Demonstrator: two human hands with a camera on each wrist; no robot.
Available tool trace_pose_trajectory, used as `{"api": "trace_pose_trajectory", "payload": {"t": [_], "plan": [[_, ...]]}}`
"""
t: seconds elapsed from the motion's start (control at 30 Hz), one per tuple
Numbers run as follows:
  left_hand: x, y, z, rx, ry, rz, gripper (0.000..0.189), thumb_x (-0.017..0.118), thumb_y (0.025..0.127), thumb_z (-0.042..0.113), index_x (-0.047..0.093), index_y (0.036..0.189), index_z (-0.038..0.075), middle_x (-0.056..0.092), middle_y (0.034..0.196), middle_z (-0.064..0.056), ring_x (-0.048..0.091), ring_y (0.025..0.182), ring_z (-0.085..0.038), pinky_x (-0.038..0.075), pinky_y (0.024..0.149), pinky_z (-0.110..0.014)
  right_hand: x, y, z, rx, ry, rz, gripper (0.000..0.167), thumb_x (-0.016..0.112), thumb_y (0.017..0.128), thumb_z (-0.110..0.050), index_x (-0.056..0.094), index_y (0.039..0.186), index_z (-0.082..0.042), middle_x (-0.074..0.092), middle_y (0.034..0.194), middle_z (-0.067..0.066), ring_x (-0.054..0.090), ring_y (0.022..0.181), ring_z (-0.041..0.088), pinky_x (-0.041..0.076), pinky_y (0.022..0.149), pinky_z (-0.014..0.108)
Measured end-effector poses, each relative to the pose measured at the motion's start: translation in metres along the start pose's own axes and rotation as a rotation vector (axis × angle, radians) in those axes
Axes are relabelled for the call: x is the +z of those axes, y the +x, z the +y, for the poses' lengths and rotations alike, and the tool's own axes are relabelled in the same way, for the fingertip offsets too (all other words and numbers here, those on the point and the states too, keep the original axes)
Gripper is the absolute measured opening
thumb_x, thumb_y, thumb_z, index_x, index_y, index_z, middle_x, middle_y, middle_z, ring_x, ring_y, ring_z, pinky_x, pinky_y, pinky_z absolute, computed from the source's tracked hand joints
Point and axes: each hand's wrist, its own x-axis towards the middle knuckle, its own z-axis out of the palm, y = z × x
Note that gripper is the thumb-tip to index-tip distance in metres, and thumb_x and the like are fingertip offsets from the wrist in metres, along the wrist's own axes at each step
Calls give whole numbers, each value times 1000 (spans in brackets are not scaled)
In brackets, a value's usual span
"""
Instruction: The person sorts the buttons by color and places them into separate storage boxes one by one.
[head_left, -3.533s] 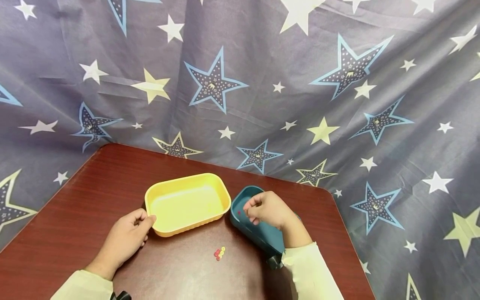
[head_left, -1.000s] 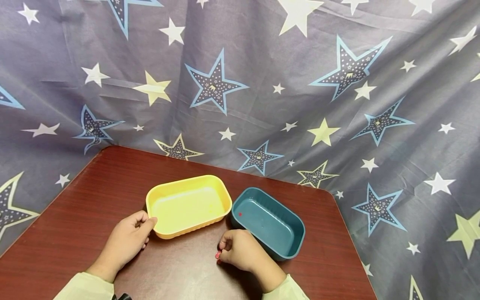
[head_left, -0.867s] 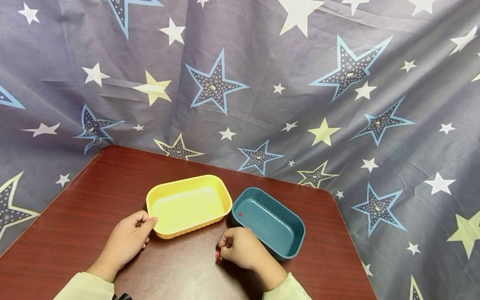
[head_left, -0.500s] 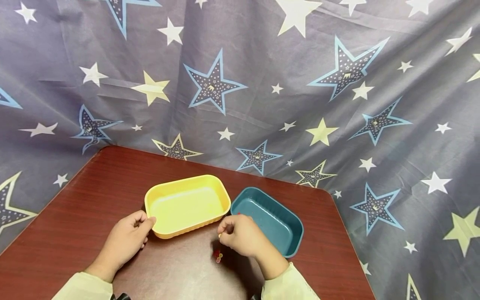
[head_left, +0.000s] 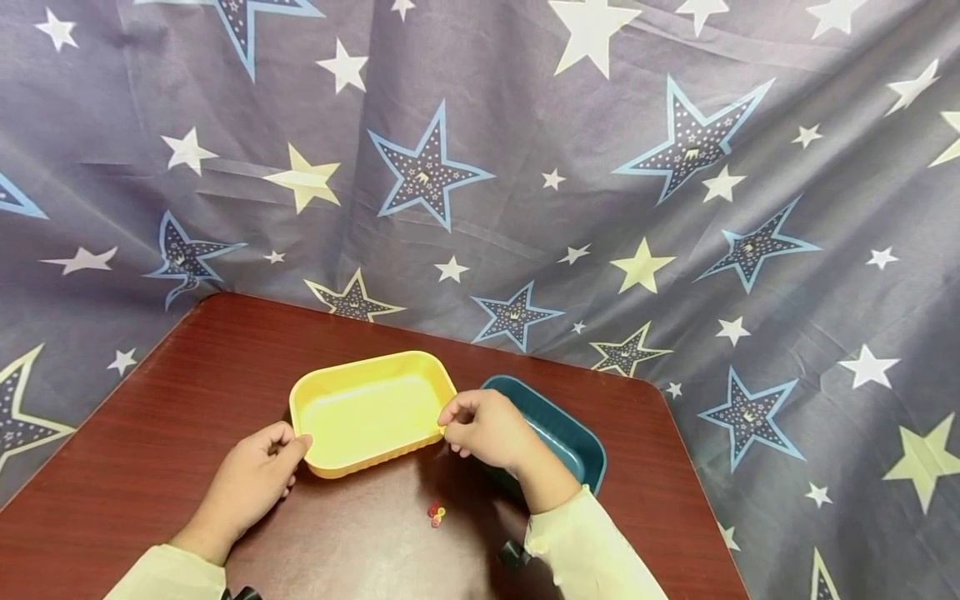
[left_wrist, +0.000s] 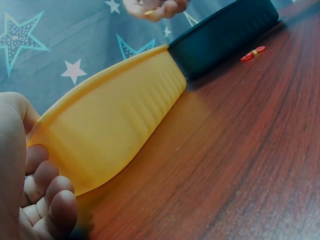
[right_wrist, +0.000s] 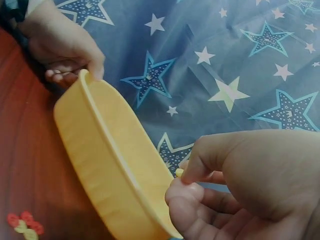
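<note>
My left hand (head_left: 251, 483) grips the near-left corner of a yellow plastic tray (head_left: 375, 460), thumb over the rim and other fingers outside. At the tray's right end, my right hand (head_left: 491, 429) is held over the rim. Between its thumb and index finger it pinches a small yellow button (right_wrist: 179, 172), clearest in the right wrist view. Several red and yellow buttons (head_left: 436, 514) lie in a little cluster on the table in front of the tray. The tray's floor is washed out by glare, so its contents are hard to make out.
A dark teal tray (head_left: 573, 429) stands to the right of the yellow one, partly hidden behind my right hand and forearm. Both sit on a reddish-brown wooden table (head_left: 225, 358). A grey star-patterned curtain (head_left: 525, 225) hangs along the table's far edge.
My right hand came from over the teal tray to the button cluster, picked up a yellow button and rose to the yellow tray's right rim. The cluster shrank. My left hand stayed put.
</note>
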Motion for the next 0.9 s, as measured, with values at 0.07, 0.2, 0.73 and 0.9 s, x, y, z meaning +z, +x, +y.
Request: {"api": "trace_pose_trajectory", "payload": {"t": [0.07, 0.2, 0.73, 0.9], "plan": [[0, 0, -1, 4, -3, 1, 46, 62, 115, 53, 59, 94, 12, 65, 70, -2, 63, 58, -17, 50, 52, -32, -4, 6, -3, 14, 25, 2, 7, 76, 98, -4, 80, 100, -9, 74, 76, 2, 72, 63, 21, 64, 63, 30], [0, -1, -2, 10, 0, 5, 47, 61, 115, 54, 59, 93, 12, 65, 70, -2, 63, 58, -18, 51, 52, -32, -11, 20, -8, 53, 74, 18, 8, 75, 99, -4, 81, 102, -9, 76, 81, 7, 74, 66, 24, 64, 61, 32], [-1, 1, -2, 15, -11, 6, 44, 63, 115, 51, 59, 93, 13, 64, 69, -1, 63, 58, -17, 50, 53, -31, -9, 69, -7, 170, 176, 46, 20, 74, 105, -9, 80, 116, 7, 76, 101, 36, 75, 87, 45, 70, 87, 51], [-1, 1, -3, 11, -8, 1, 44, 62, 115, 51, 59, 94, 12, 64, 69, -1, 63, 58, -17, 50, 53, -31, -5, 74, -3, 196, 186, 44, 12, 76, 105, -10, 83, 108, -1, 77, 98, 31, 75, 85, 40, 70, 91, 55]]}}
